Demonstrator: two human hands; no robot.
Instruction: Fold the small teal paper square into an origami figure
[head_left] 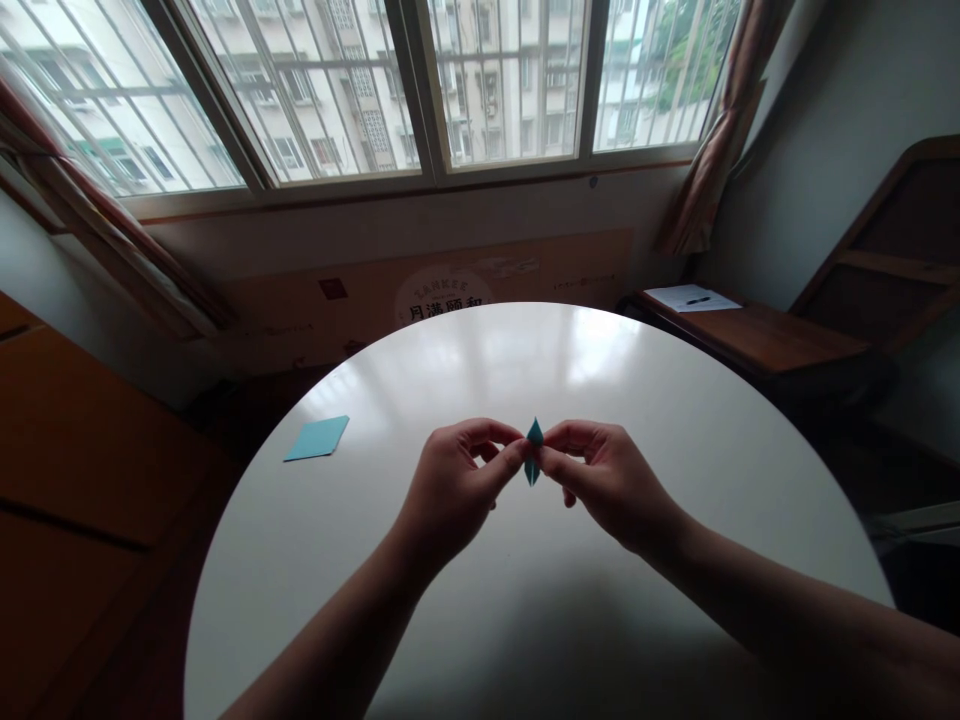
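The folded teal paper was between the two hands, its pointed ends showing beyond the fingertips, seemingly gripped from both sides to steady its small folds. Just left of it, the left hand pinched one side; just right, the right hand pinched the other. Farther left lay flat teal paper, probably set aside for elbow room.

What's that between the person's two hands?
A small folded piece of teal paper lies between them, pinched by the fingertips of the left hand on one side and the right hand on the other, as the head view shows.
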